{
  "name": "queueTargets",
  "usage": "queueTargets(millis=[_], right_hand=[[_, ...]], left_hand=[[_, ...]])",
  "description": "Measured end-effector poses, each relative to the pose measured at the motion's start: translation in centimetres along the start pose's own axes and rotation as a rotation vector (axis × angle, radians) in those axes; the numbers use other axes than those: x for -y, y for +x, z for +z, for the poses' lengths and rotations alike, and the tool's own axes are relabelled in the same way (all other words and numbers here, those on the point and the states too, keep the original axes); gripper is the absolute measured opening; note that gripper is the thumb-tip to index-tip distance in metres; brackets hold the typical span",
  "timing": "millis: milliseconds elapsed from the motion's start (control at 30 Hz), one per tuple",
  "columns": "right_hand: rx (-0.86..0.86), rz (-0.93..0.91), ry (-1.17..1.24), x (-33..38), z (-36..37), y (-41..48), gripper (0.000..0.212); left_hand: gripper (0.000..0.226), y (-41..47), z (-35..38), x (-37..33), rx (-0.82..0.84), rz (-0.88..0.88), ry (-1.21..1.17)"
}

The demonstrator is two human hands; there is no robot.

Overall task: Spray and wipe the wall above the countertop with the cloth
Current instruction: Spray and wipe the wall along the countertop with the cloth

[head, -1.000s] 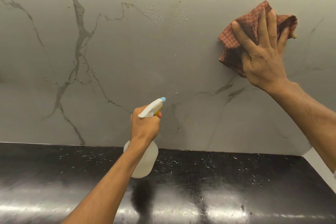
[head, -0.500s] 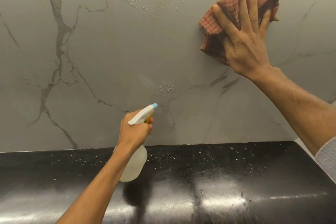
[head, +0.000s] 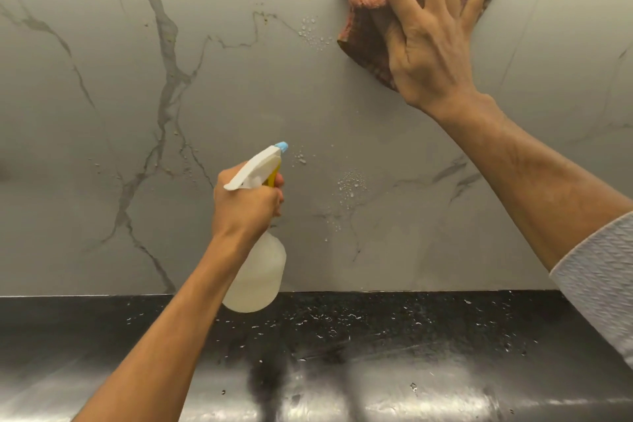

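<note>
Our right hand (head: 431,44), fingers spread wide, presses the cloth (head: 363,27) flat on the wall (head: 102,147), upper right. Our left hand (head: 246,205) grips the spray bottle (head: 257,271) above the countertop (head: 376,353), droplets (head: 349,181) just right of its nozzle.

Glossy black countertop (head: 376,370) w/ scattered water droplets (head: 342,317)
</note>
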State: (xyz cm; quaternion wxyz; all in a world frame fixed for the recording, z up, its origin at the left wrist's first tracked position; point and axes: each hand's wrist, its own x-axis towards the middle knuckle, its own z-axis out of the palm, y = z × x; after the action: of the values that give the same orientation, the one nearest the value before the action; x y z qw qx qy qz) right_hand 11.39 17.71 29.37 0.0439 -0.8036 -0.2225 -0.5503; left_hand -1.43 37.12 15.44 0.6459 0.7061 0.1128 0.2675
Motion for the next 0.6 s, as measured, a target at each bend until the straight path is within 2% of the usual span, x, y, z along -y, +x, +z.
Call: queueTargets(millis=[67, 167, 267, 333, 433, 467, 533, 600], right_hand=[[-0.050, -0.011, -0.010, 0.9, 0.5, 0.8, 0.049], [-0.161, -0.023, -0.051, 2.7, 1.8, 1.3, 0.046], [-0.228, -0.186, 0.014, 4.4, 4.6, -1.6, 0.047], [-0.140, -0.341, 0.090, 5.5, 7.2, -7.5, 0.053], [0.164, -0.547, 0.010, 5.7, 9.7, -20.3, 0.092], [0.261, -0.605, -0.029, 5.0, 9.9, -23.8, 0.098], [0.353, -0.646, -0.061, 2.4, 9.5, -27.1, 0.086], [0.266, -0.576, -0.033, -0.4, 8.1, -25.1, 0.060]], left_hand=[[0.032, 0.3, -0.4, -0.3, 0.039, 0.026, 0.007], [0.043, 0.2, -1.1, 0.2, -0.007, 0.022, -0.045], [0.042, 0.1, -1.6, 0.9, -0.078, 0.009, -0.116], [0.040, 0.1, -1.7, 1.3, -0.109, -0.003, -0.134], [0.037, -0.5, -1.7, 2.1, -0.110, -0.023, -0.124], [0.037, -0.7, -1.7, 2.3, -0.091, -0.022, -0.113], [0.038, -1.2, -1.9, 2.6, -0.050, -0.022, -0.090], [0.038, -1.5, -2.5, 2.6, -0.030, -0.020, -0.086]])
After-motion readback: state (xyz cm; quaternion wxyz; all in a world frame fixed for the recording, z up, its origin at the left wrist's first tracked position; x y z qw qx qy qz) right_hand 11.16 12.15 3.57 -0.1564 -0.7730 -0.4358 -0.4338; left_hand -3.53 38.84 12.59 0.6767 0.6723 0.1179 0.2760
